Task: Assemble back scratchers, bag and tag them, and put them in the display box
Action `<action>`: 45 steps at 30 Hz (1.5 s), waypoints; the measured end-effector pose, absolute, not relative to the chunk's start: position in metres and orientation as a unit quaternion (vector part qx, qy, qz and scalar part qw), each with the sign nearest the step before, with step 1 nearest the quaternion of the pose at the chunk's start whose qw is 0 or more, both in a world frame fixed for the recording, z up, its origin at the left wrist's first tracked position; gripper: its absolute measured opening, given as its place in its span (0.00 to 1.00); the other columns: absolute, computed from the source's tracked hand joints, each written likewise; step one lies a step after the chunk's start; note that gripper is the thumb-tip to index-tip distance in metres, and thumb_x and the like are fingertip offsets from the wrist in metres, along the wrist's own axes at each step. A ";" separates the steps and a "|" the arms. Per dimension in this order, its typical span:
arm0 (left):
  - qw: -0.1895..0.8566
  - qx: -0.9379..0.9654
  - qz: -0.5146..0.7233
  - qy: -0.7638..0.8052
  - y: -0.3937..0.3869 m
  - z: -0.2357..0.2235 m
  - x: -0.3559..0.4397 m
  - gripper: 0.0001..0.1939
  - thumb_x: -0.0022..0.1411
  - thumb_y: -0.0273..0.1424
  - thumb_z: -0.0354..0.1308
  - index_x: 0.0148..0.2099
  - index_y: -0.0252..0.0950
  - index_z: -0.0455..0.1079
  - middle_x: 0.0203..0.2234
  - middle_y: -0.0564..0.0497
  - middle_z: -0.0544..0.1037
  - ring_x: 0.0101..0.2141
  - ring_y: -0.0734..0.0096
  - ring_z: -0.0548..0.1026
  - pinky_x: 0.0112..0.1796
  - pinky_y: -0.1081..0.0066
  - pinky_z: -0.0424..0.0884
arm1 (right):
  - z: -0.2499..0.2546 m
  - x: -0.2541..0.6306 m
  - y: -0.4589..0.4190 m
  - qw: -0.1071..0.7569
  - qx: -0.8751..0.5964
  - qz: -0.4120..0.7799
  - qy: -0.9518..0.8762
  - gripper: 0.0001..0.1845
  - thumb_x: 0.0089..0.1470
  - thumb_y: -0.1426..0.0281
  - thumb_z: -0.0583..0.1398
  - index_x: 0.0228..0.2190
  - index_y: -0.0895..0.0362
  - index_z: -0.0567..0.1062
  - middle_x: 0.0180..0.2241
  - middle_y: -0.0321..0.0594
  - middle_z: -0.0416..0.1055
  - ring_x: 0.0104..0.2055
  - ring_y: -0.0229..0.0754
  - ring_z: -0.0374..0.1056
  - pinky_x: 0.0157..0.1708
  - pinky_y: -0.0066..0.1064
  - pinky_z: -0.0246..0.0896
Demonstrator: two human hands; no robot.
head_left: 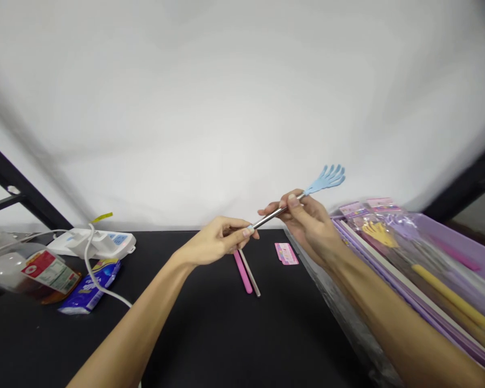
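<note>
A back scratcher [326,179] with a light blue hand-shaped head and a metal rod is held up above the black table, tilted with its head to the upper right. My left hand [216,240] pinches the rod's lower end between thumb and fingers. Just below the blue head, my right hand [307,215] grips the same rod. Beneath my left hand, a pink tube-like handle [243,274] and a thin metal rod [250,275] lie side by side on the table; their far ends are hidden. A small pink printed card [286,254] lies to their right.
At right, a purple basket [440,223] holds several bagged back scratchers [420,253], with clear plastic [327,299] along its side. On the left are a white power strip [105,243], a cable, a blue packet [91,285] and a bottle [44,272] on its side. A white wall [210,108] stands behind.
</note>
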State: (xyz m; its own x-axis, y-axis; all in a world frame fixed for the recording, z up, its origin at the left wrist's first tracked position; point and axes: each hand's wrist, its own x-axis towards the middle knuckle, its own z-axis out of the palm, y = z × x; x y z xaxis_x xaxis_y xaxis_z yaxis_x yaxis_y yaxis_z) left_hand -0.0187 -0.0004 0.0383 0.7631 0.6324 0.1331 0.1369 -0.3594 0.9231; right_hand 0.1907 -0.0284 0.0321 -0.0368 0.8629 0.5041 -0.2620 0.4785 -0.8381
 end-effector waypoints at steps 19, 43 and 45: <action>0.028 0.929 0.190 0.317 0.010 0.039 -0.036 0.15 0.70 0.36 0.47 0.47 0.38 0.73 0.31 0.49 0.74 0.31 0.70 0.72 0.33 0.72 0.63 | 0.037 0.230 -0.017 0.325 -0.619 0.435 -0.568 0.37 0.54 0.40 0.50 0.17 0.59 0.73 0.15 0.42 0.68 0.15 0.36 0.57 0.18 0.30 0.52; 0.267 0.903 0.147 0.303 -0.018 0.059 -0.012 0.23 0.68 0.43 0.47 0.28 0.33 0.69 0.17 0.56 0.64 0.18 0.79 0.57 0.22 0.73 0.54 | 0.024 0.187 -0.039 0.504 -0.525 -0.229 -0.647 0.27 0.60 0.65 0.52 0.15 0.53 0.46 0.13 0.32 0.46 0.18 0.36 0.42 0.23 0.35 0.41; 0.339 0.887 0.134 0.282 -0.017 0.057 -0.012 0.23 0.68 0.44 0.46 0.31 0.32 0.71 0.17 0.56 0.63 0.18 0.80 0.57 0.21 0.74 0.54 | 0.031 0.187 -0.043 0.489 -0.506 -0.273 -0.656 0.27 0.59 0.67 0.52 0.14 0.53 0.46 0.12 0.32 0.46 0.18 0.36 0.42 0.23 0.35 0.40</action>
